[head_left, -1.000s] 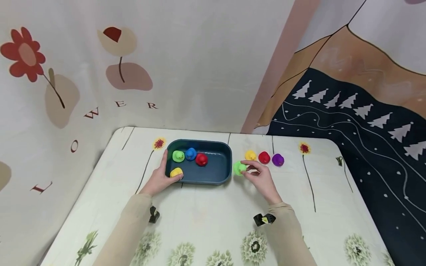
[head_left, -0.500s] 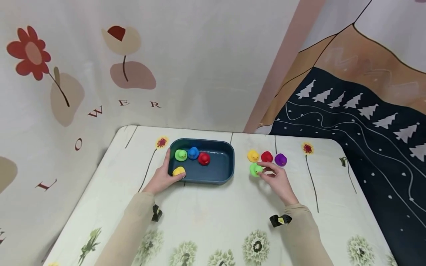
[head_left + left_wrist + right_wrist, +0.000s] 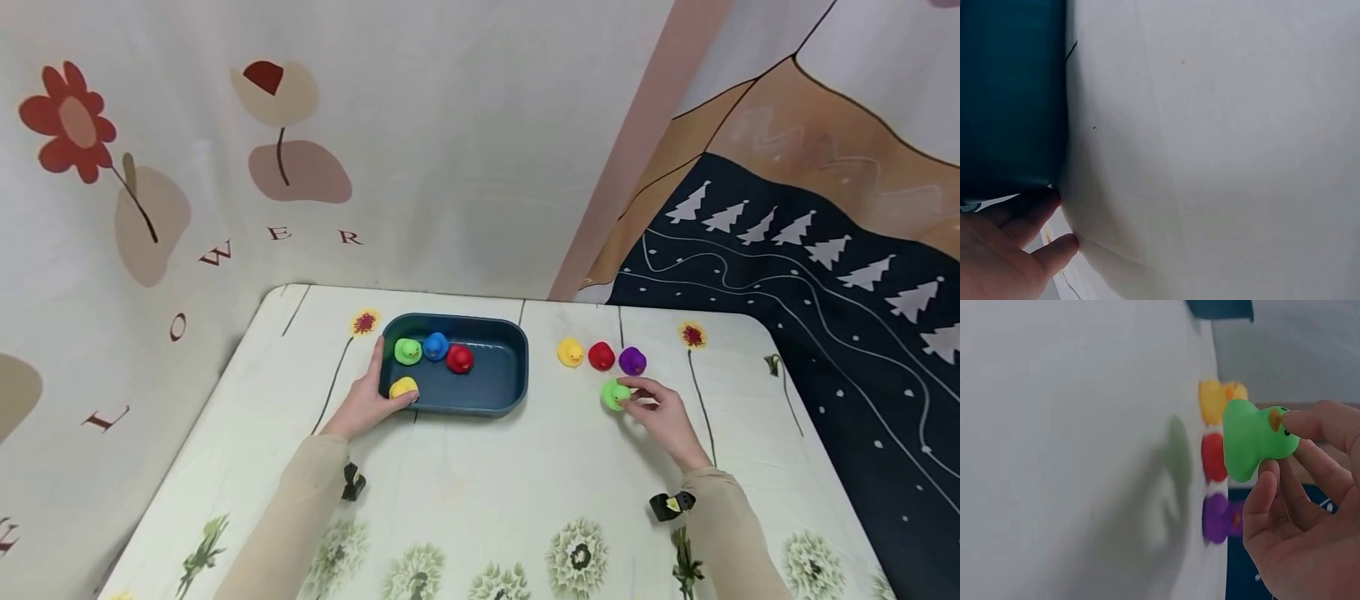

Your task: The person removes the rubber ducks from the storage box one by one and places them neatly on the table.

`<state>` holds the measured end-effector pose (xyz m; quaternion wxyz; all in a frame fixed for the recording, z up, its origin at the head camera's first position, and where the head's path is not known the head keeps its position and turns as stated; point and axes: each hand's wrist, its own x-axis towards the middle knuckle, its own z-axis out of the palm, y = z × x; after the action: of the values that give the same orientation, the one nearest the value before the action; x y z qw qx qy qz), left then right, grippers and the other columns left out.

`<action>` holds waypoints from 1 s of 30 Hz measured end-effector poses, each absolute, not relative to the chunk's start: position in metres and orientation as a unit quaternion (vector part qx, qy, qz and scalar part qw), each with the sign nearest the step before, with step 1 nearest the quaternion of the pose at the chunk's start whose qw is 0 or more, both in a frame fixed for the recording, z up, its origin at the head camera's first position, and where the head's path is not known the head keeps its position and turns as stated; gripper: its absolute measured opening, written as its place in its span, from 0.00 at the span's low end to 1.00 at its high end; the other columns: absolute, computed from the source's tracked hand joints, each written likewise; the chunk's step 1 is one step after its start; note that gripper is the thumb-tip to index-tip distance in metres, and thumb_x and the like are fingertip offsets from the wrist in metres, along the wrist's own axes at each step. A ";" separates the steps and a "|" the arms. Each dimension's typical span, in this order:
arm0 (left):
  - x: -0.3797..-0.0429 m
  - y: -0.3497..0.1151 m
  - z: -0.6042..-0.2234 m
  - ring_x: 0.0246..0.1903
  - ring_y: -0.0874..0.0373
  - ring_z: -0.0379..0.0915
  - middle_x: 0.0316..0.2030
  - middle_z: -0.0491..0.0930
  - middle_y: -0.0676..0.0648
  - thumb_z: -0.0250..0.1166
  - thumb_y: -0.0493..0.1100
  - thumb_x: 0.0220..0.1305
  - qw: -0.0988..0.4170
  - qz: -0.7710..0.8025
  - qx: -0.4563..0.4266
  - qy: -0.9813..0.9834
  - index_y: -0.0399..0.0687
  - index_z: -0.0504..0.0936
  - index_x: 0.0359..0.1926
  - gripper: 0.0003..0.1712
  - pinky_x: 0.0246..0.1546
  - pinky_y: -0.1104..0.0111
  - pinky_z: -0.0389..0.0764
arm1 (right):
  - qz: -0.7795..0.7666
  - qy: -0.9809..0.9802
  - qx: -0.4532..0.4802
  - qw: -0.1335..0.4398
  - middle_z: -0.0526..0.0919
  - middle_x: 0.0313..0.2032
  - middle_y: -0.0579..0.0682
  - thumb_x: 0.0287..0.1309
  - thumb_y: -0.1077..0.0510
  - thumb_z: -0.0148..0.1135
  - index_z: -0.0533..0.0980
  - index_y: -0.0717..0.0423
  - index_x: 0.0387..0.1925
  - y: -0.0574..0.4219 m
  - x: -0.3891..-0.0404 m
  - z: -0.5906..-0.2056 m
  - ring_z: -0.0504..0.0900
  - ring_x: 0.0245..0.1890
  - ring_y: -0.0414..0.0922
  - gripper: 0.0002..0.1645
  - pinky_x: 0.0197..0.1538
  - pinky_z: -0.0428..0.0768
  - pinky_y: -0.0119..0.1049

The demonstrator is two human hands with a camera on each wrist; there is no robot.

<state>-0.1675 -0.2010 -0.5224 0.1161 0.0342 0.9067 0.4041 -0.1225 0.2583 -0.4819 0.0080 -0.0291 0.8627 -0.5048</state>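
My left hand (image 3: 363,405) holds the left end of a dark blue tray (image 3: 495,367), thumb over its near rim and fingers along the side. Inside the tray sit a green duck (image 3: 407,351), a blue duck (image 3: 435,346), a red duck (image 3: 460,359) and a yellow duck (image 3: 402,386), the last partly behind the thumb. To the right of the tray, my right hand (image 3: 666,421) pinches another green rubber duck (image 3: 1250,437) between thumb and fingers. It hangs above the tabletop, its shadow showing on the cloth in the right wrist view.
Behind the held duck, a yellow duck (image 3: 571,352), a red duck (image 3: 602,356) and a purple duck (image 3: 632,361) stand in a row on the table. A flower-printed white cloth (image 3: 480,475) covers the table. Printed fabric (image 3: 450,167) hangs along the far edge.
My right hand has carried the green duck rightward from beside the tray's right end to in front of the red and purple ducks. My left hand keeps its hold on the tray.
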 end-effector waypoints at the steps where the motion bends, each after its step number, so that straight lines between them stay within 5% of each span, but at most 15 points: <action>1: -0.167 -0.201 -0.522 0.63 0.29 0.58 0.69 0.52 0.26 0.68 0.58 0.59 0.116 0.404 0.034 0.907 0.56 0.25 0.76 0.65 0.60 0.40 0.61 | -0.501 0.865 -0.027 0.008 0.77 0.49 0.67 0.59 0.70 0.61 0.75 0.73 0.53 0.262 -0.122 -0.482 0.76 0.43 0.51 0.20 0.43 0.76 0.26; 17: -0.166 -0.201 -0.521 0.64 0.29 0.57 0.69 0.51 0.27 0.68 0.59 0.59 0.115 0.406 0.033 0.906 0.56 0.26 0.76 0.65 0.60 0.40 0.60 | -0.428 0.903 -0.029 0.018 0.76 0.53 0.62 0.65 0.61 0.60 0.75 0.64 0.58 0.325 -0.135 -0.502 0.72 0.47 0.48 0.21 0.45 0.74 0.27; 26: -0.166 -0.201 -0.520 0.63 0.29 0.57 0.69 0.51 0.26 0.68 0.57 0.59 0.120 0.404 0.029 0.907 0.57 0.25 0.75 0.65 0.61 0.40 0.60 | -0.405 0.914 -0.034 0.006 0.76 0.53 0.65 0.64 0.66 0.57 0.74 0.67 0.57 0.339 -0.146 -0.500 0.72 0.46 0.49 0.20 0.43 0.72 0.23; 30: -0.166 -0.201 -0.520 0.63 0.29 0.58 0.69 0.51 0.26 0.68 0.58 0.59 0.119 0.404 0.032 0.906 0.56 0.25 0.75 0.65 0.61 0.40 0.60 | -0.395 0.918 -0.025 0.011 0.75 0.54 0.66 0.65 0.67 0.56 0.73 0.67 0.58 0.346 -0.153 -0.503 0.71 0.47 0.50 0.20 0.45 0.73 0.29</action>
<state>-0.1661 -0.2010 -0.5203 0.1186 0.0320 0.9063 0.4044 -0.1534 0.3456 -0.5030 0.0111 -0.0252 0.9184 -0.3948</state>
